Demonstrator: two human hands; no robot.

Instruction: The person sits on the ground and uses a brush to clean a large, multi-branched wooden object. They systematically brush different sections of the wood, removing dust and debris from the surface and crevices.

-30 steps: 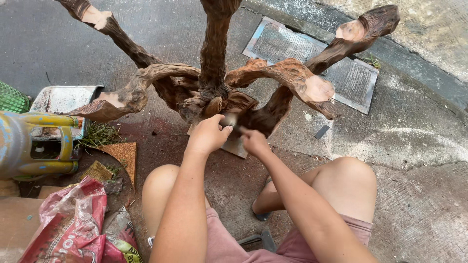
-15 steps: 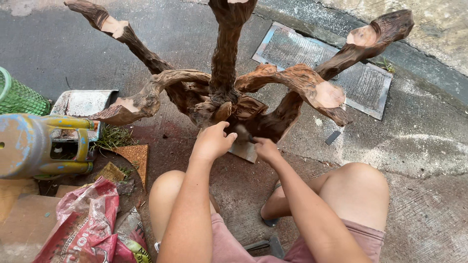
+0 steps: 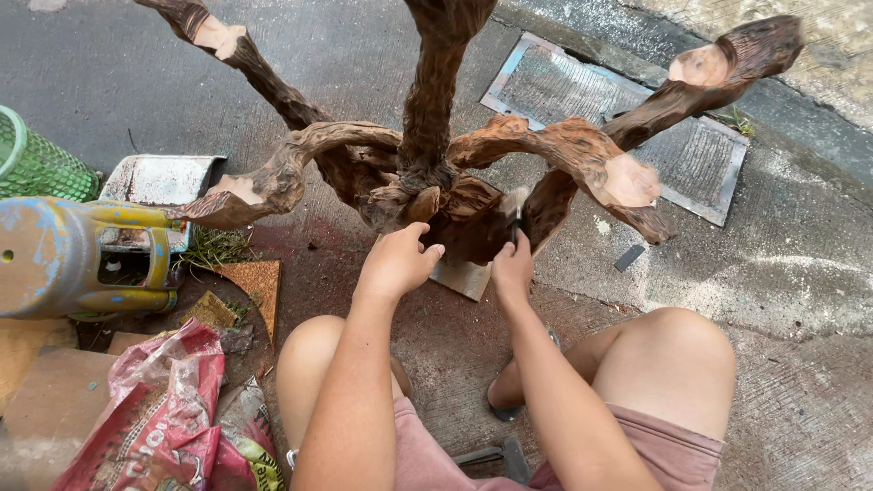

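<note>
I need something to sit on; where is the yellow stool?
In the head view, the yellow stool lies tipped at far left, below the green basket and above the red bag.

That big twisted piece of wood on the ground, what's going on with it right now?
A person crouched on the concrete works with bare hands at the base of a gnarled reddish-brown driftwood root with sawn-off branches. The left hand presses against the lower trunk. The right hand holds a small dark tool against the wood; what kind of tool is unclear. A yellow and blue metal cylinder lies off to the left, near a red plastic bag.
</note>
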